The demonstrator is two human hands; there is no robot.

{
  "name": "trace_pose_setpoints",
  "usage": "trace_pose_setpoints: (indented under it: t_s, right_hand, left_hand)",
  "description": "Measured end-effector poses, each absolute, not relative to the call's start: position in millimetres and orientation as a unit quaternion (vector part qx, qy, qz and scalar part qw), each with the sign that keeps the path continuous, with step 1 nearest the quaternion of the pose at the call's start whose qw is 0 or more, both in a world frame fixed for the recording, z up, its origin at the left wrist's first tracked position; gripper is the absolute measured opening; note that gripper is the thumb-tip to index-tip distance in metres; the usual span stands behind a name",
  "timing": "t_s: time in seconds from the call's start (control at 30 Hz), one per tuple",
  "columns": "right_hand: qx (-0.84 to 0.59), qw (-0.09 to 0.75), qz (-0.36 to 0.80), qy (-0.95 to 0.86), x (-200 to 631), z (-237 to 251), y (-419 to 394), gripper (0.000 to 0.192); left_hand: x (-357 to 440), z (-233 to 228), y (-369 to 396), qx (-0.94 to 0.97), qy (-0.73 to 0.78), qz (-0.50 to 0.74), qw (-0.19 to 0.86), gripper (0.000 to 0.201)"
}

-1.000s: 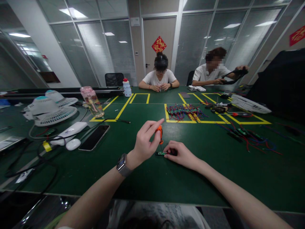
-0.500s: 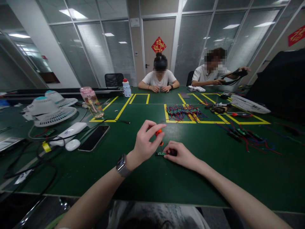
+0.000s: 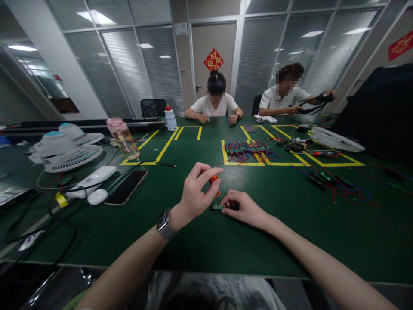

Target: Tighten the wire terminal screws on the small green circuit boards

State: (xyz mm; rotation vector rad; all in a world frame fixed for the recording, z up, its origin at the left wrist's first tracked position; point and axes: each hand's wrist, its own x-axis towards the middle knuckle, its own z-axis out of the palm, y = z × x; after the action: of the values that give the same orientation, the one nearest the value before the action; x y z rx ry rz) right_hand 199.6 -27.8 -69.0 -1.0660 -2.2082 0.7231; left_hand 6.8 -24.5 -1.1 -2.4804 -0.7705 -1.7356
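My left hand [image 3: 195, 192] grips a small orange-handled screwdriver [image 3: 214, 180], held upright with its tip down over a small green circuit board [image 3: 217, 207] on the green table [image 3: 200, 241]. My right hand [image 3: 244, 207] rests on the table and pins the right end of that board with its fingertips. A watch sits on my left wrist.
A phone [image 3: 126, 186], a white mouse [image 3: 97, 196], cables and two white fans [image 3: 66, 150] lie at the left, with a pink bottle [image 3: 123, 138] behind. A pile of wired boards [image 3: 250, 150] sits in a yellow-taped square. Two people sit across the table.
My left forefinger has curled down onto the screwdriver handle, which has turned slightly. The right hand has stayed on the board.
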Motion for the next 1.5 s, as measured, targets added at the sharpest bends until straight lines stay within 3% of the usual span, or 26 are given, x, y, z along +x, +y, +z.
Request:
trace_pose_setpoints:
  t_s: [0.2,0.4,0.57,0.7,0.87,1.03,1.17,1.33,1.5]
  right_hand:
    - [-0.402,0.287,0.269,-0.827,199.9,-69.6,-27.6,0.006]
    - [-0.398,0.289,0.27,-0.828,200.4,-70.8,-27.7,0.006]
    - [-0.401,0.288,0.27,-0.827,200.7,-71.2,-27.6,0.006]
    - [-0.398,0.291,0.27,-0.827,200.8,-71.4,-27.2,0.005]
    - [-0.399,0.29,0.271,-0.826,200.4,-70.7,-27.7,0.006]
    - [-0.402,0.292,0.271,-0.825,200.2,-70.2,-27.9,0.005]
    - [-0.401,0.29,0.275,-0.824,200.1,-70.3,-27.6,0.006]
    - [-0.407,0.287,0.276,-0.822,200.2,-69.2,-28.4,0.006]
    - [-0.405,0.285,0.278,-0.823,200.6,-69.7,-27.8,0.007]
  left_hand:
    - [5.2,-2.2,-24.7,-0.804,-0.244,-0.543,-0.011,0.035]
    - [6.1,-1.8,-23.6,-0.793,-0.249,-0.557,0.011,0.022]
    - [5.6,-2.3,-24.2,-0.801,-0.257,-0.54,-0.009,0.033]
    - [5.7,-1.9,-23.9,-0.794,-0.251,-0.554,0.006,0.024]
    - [6.4,-1.9,-23.4,-0.803,-0.246,-0.542,-0.015,0.034]
    - [5.8,-2.0,-23.0,-0.795,-0.253,-0.552,0.009,0.024]
    - [6.4,-0.5,-25.0,-0.802,-0.265,-0.536,-0.018,0.034]
    - [7.9,0.8,-25.6,-0.779,-0.297,-0.552,-0.001,0.016]
    - [6.8,1.9,-24.3,-0.794,-0.286,-0.533,-0.057,0.03]
